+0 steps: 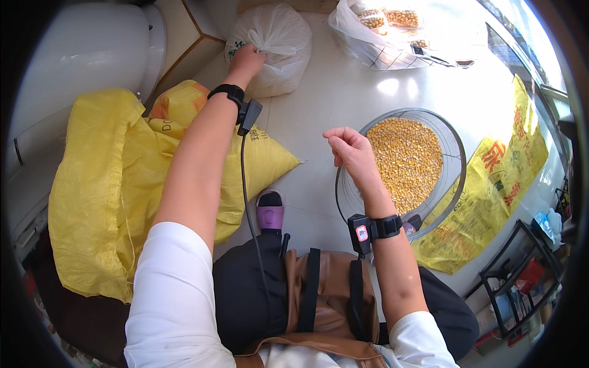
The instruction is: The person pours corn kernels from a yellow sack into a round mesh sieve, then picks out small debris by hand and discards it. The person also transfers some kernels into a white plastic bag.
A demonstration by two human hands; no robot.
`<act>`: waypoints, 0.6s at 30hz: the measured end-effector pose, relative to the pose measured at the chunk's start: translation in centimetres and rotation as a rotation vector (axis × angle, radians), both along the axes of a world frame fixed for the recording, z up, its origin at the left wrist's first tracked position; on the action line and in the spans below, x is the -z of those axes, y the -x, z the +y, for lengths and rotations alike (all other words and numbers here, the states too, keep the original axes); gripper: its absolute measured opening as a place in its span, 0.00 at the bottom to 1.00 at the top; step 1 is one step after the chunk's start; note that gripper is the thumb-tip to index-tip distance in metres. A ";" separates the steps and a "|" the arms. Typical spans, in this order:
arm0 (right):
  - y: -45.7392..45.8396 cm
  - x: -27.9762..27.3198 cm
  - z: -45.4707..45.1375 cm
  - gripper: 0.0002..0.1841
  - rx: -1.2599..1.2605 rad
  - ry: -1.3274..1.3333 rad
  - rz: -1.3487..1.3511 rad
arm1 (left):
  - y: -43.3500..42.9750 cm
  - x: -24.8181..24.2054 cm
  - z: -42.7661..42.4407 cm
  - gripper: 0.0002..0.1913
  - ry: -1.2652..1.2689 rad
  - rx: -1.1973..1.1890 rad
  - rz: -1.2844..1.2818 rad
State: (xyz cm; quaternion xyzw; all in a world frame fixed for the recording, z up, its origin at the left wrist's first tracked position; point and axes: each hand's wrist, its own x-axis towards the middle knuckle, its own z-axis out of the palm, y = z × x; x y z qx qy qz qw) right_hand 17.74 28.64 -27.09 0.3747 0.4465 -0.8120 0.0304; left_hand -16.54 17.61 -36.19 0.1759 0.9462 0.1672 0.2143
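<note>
My left hand (248, 61) reaches far forward and grips the gathered plastic at the knot of a full white plastic bag (285, 55). My right hand (347, 149) hovers at the left rim of a round basin (458, 193) of corn kernels (405, 161); its fingers are curled with thumb and forefinger close together, and whether anything small is between them cannot be told. A yellow woven sack (92, 184) lies to the left, under my left forearm, with a pointed yellow corner reaching toward the floor's middle.
A white plastic bag with packs of round brown items (402, 19) stands at the back. A flattened yellow printed sack (487, 207) lies right of and partly beneath the basin. A black-framed rack (520, 276) with mixed items is at lower right. My purple shoe (269, 216) rests on the tiled floor.
</note>
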 end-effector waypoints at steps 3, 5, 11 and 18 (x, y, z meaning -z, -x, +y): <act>1.2 1.4 -0.5 0.08 0.034 -0.309 0.004 | -2.9 -1.9 -0.3 0.14 -0.147 0.086 -0.053; 2.6 1.7 0.0 0.08 0.061 -0.595 0.057 | -5.8 -4.1 -0.7 0.14 -0.231 0.124 -0.094; 8.4 1.9 0.9 0.11 -0.121 -1.348 0.216 | -11.9 -7.0 -1.3 0.11 -0.327 0.224 -0.334; 8.1 4.4 0.9 0.05 -0.472 -1.527 0.012 | -15.6 -9.0 0.9 0.12 -0.068 0.294 -0.116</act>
